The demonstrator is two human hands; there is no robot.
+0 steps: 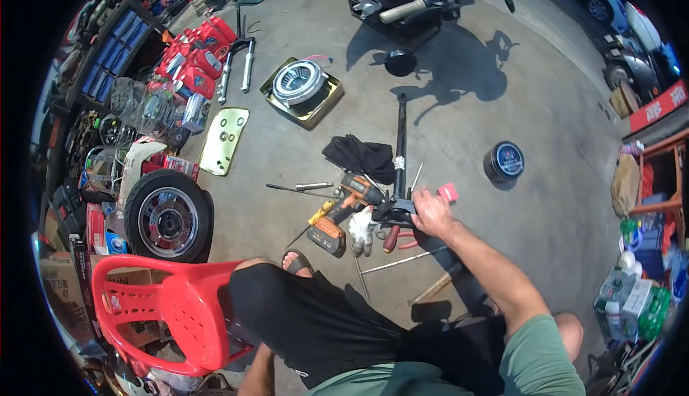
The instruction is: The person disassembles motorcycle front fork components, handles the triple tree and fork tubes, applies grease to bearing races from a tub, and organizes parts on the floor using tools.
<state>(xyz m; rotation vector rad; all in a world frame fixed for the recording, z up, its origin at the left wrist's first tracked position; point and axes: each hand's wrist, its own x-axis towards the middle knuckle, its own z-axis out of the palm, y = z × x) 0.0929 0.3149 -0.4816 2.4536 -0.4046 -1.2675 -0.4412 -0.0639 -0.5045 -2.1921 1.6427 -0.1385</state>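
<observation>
My right hand (433, 213) reaches in from the right, its fingers curled round the wide near end of a long black metal tube with a bracket (401, 134). The tube points away from me over the floor. Of my left arm only the forearm (258, 373) shows at the lower edge, and the hand is out of the picture. Left of the bracket lie an orange and black cordless impact wrench (343, 213), white gloves (361, 231) and a black cloth (359, 157). A red-handled screwdriver (391, 239), red-handled pliers (408, 239) and a small red box (448, 193) are close by.
A red plastic chair (190, 310) stands at my left, beyond it a wheel with tyre (166, 216). Farther off are a metal pan (319, 112) holding a round motor part, a front fork (237, 66) and a scooter (423, 8). At right stands a black tub (504, 163).
</observation>
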